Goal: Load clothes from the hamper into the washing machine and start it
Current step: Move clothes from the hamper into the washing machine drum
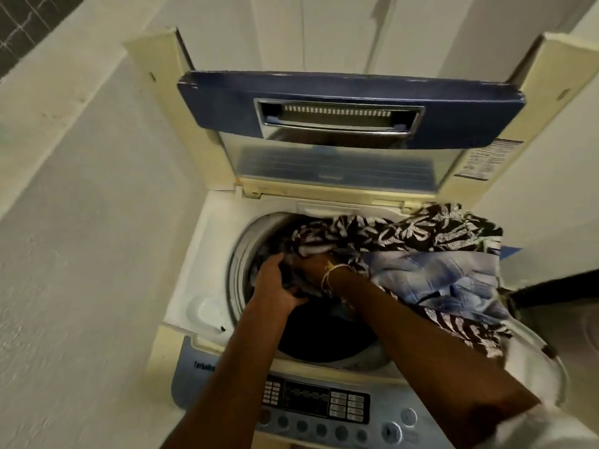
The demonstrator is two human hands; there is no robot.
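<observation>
White walls surround an open washer. Both hands, left and right, grip patterned clothes in its drum.

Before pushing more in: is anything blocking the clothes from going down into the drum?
Nothing visible blocks it. The lid is up and the drum mouth is open. Both hands are on the clothes, part of which drapes over the washer's right rim.

Black-and-white leaf-print clothes spill over the open washing machine rim.
</observation>
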